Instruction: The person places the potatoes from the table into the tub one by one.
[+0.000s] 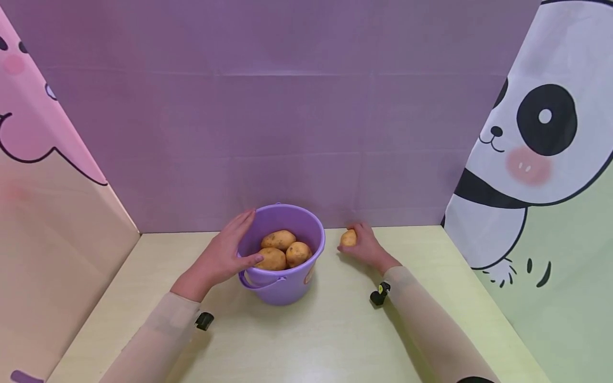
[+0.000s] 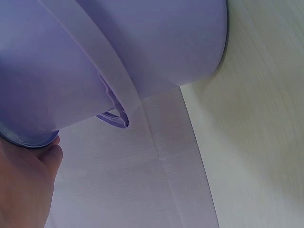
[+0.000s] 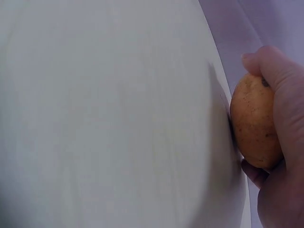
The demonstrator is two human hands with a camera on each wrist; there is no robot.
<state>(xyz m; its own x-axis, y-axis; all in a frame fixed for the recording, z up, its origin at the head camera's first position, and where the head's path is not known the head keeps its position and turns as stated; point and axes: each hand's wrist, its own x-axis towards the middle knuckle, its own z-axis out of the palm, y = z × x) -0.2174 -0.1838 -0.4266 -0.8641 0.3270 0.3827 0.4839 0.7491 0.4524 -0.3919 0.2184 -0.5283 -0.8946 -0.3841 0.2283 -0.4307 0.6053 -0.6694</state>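
Observation:
A purple bucket [image 1: 282, 290] stands upright on the table, its handle [image 1: 261, 287] hanging down the near side. Three potatoes [image 1: 279, 240] show inside it. My left hand [image 1: 222, 255] rests against the bucket's left rim, fingers fairly straight along it and thumb reaching over the edge, overlapping a potato in the head view. In the left wrist view that hand [image 2: 23, 180] touches the rim from below. To the right of the bucket, my right hand [image 1: 366, 247] holds another potato [image 3: 256, 123] between thumb and fingers, close over the tabletop near its back edge.
The pale wooden table [image 1: 330, 340] ends at a purple backdrop [image 1: 287, 117]. Side panels stand left and right, the right one bearing a printed panda [image 1: 565, 175]. Both sleeves carry small black devices, the right one [image 1: 380, 294] near the wrist.

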